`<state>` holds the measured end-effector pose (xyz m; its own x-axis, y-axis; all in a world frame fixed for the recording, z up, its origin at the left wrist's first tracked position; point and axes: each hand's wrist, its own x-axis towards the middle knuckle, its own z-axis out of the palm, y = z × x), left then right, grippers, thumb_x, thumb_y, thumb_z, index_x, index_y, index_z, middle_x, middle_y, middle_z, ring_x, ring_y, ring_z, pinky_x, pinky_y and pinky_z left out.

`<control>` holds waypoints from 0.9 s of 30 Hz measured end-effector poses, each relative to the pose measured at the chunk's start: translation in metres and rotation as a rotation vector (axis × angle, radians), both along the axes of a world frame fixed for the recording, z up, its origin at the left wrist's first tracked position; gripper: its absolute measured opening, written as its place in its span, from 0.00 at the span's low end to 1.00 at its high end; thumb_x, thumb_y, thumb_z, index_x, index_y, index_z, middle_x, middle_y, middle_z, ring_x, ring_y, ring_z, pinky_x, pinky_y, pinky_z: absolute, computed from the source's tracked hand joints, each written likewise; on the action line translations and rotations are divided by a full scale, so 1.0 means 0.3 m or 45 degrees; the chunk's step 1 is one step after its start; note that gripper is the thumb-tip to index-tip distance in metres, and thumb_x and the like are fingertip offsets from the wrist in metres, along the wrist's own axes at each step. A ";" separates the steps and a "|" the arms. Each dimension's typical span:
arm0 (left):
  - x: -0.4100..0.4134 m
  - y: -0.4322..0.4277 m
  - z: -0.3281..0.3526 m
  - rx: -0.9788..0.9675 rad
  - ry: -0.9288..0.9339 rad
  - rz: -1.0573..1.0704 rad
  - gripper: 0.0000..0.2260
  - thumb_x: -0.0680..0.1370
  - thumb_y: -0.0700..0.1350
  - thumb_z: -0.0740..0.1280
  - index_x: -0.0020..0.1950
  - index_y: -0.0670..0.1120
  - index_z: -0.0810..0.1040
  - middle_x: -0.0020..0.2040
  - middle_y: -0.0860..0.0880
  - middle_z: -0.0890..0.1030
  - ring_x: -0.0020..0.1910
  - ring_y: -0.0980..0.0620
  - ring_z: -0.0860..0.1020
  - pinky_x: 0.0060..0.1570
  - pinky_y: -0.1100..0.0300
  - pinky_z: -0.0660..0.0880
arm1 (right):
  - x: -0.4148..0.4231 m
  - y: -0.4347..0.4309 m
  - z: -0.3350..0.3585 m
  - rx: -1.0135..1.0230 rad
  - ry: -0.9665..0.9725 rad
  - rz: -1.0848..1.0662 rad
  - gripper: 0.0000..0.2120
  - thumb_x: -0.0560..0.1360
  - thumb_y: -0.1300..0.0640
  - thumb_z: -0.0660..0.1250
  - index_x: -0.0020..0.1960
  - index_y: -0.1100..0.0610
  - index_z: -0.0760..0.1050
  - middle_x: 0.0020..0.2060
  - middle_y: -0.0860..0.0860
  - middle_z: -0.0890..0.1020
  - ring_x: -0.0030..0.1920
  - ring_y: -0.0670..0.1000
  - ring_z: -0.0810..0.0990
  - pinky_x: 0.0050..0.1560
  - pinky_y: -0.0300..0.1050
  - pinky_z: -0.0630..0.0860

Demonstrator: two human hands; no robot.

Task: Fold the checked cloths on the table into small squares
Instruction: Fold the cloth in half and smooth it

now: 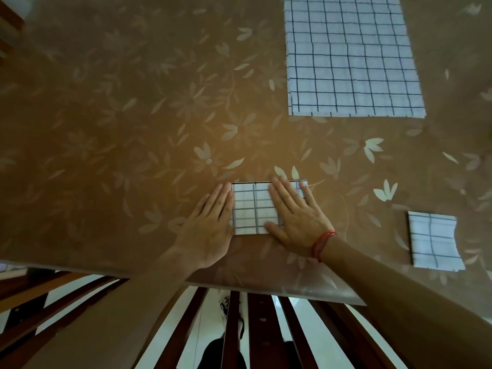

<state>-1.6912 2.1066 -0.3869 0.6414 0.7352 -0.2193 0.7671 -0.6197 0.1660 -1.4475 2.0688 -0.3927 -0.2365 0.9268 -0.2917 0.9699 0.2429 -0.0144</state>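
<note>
A: What sort of place is this?
B: A home, I think, a dining room. The table (66, 235) has a brown flowered cover (149, 107) under clear plastic (332, 294), and dark wooden slats (262, 334) stand below its edge, over a pale shiny floor (207, 320).

The brown table (106, 129) (it had pale flowers on it) held a small folded cloth (253, 209). Right of it lay a second folded cloth (434, 241). Farther back and right was a big cloth (351, 57).
</note>
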 end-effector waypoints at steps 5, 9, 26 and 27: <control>0.001 0.004 0.003 -0.069 0.045 0.021 0.29 0.80 0.54 0.35 0.78 0.41 0.37 0.78 0.45 0.35 0.76 0.50 0.32 0.76 0.52 0.38 | 0.122 -0.030 0.030 -0.116 -0.061 -0.094 0.39 0.79 0.34 0.42 0.79 0.61 0.51 0.78 0.57 0.53 0.78 0.56 0.53 0.75 0.62 0.53; 0.001 0.003 0.002 -0.065 0.045 0.027 0.29 0.81 0.53 0.38 0.78 0.41 0.37 0.78 0.45 0.34 0.77 0.49 0.32 0.77 0.51 0.41 | 0.110 -0.030 0.046 -0.153 -0.004 -0.127 0.39 0.79 0.34 0.40 0.79 0.61 0.49 0.78 0.56 0.52 0.78 0.56 0.50 0.76 0.61 0.54; 0.011 -0.004 -0.005 -0.062 -0.025 0.064 0.30 0.78 0.52 0.37 0.78 0.40 0.39 0.78 0.43 0.37 0.78 0.47 0.36 0.77 0.51 0.40 | 0.088 0.203 0.165 -0.300 0.290 -0.432 0.40 0.58 0.39 0.72 0.68 0.44 0.65 0.57 0.46 0.77 0.59 0.54 0.74 0.61 0.53 0.72; 0.013 -0.004 -0.002 -0.071 -0.019 0.064 0.30 0.78 0.52 0.36 0.77 0.40 0.38 0.78 0.43 0.35 0.77 0.47 0.35 0.76 0.51 0.38 | 0.087 0.212 0.166 -0.318 0.308 -0.464 0.39 0.59 0.38 0.72 0.67 0.44 0.66 0.57 0.46 0.77 0.59 0.54 0.74 0.61 0.53 0.72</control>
<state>-1.6874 2.1055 -0.3875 0.6073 0.7536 -0.2516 0.7943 -0.5697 0.2109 -1.4214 2.1323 -0.3430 0.0013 0.8708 -0.4916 0.9527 -0.1505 -0.2641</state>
